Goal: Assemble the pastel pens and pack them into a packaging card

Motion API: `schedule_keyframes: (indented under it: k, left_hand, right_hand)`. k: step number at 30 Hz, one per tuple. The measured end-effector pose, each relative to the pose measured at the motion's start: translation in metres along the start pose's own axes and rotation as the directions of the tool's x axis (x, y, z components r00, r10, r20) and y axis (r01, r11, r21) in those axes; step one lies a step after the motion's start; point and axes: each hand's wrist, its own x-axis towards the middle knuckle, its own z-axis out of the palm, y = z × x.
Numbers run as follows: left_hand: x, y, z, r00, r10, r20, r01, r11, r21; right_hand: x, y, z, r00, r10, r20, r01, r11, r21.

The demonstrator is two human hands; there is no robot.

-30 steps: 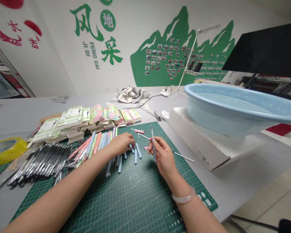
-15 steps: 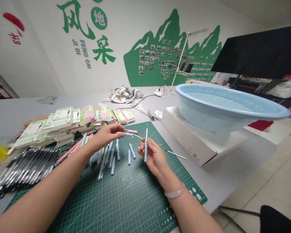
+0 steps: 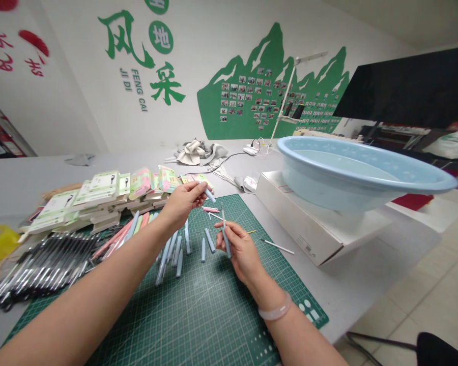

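My left hand (image 3: 189,201) is closed, pinching a short light-blue pen barrel piece (image 3: 210,195) above the far part of the green cutting mat (image 3: 198,315). Lower and to the right, my right hand (image 3: 242,251) grips a light-blue pen barrel (image 3: 226,244) held upright, with a thin refill (image 3: 223,213) sticking out of its top. Two short blue pen pieces (image 3: 203,249) lie on the mat between the hands. Several longer blue pen barrels (image 3: 168,256) lie left of them, partly hidden by my left forearm. A pink pen part (image 3: 210,209) rests beyond the hands.
Many black pens (image 3: 57,259) lie in a row at the left, beside stacked small boxes (image 3: 99,190). Yellow tape (image 3: 0,244) sits at the far left. A blue basin (image 3: 351,193) stands on a white carton (image 3: 301,223) at the right. A loose white refill (image 3: 278,246) lies near the mat's edge.
My left hand has risen and moved right with its blue piece, which now tilts down to the right. The barrel and refill in my right hand have tipped slightly left.
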Motion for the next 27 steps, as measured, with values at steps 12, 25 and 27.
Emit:
schedule_keyframes:
  k: [12, 25, 27]
  left_hand:
    - [0.004, 0.003, 0.007, 0.998, 0.031, 0.06, -0.035, 0.997, 0.067]
    - [-0.012, 0.018, 0.014, 0.982, 0.128, 0.136, -0.178, 0.862, 0.475]
    - [-0.014, 0.02, 0.014, 0.979, 0.127, 0.156, -0.19, 0.841, 0.506]
  right_hand:
    - [0.0, 0.001, 0.0, 0.999, -0.014, 0.029, 0.015, 0.999, -0.034]
    - [0.0, 0.004, -0.001, 0.999, -0.009, 0.031, 0.01, 0.999, -0.049]
    - [0.0, 0.004, -0.001, 0.999, -0.013, 0.031, 0.014, 0.999, -0.039]
